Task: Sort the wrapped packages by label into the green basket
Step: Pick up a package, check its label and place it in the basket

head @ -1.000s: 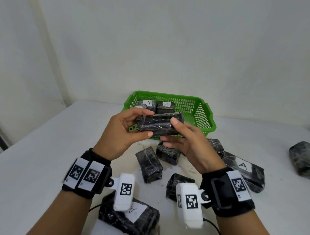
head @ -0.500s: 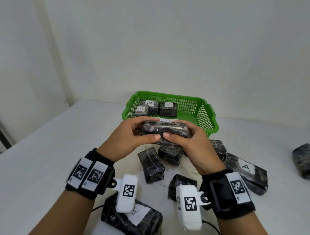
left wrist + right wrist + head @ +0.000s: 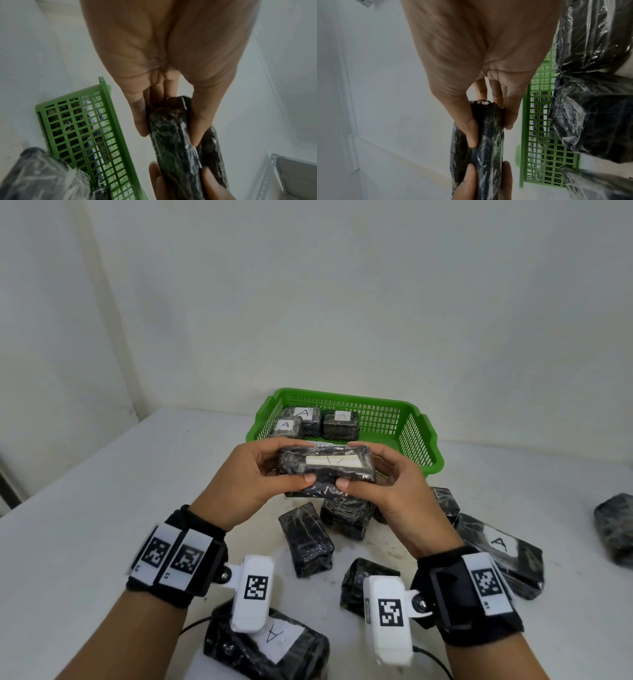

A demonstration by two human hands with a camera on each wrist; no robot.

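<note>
I hold one wrapped package [image 3: 325, 470], label A up, above the desk [image 3: 85, 508]: left hand [image 3: 246, 474] and right hand [image 3: 394, 491] both clamped on it. Three A packages lie in the green basket [image 3: 421, 436].

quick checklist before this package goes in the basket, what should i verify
1. Label on the held package read: ok, it shows an A, upside down to the camera.
2. Grip: ok, left hand and right hand each pinch one end.
3. Match with the green basket: ok, all three packages inside show A.
4. Free space in the basket: ok, its right part is bare.
5. Path: ok, the package is held just in front of the near rim, nothing between.
6. Wrap intact: cannot tell.
</note>
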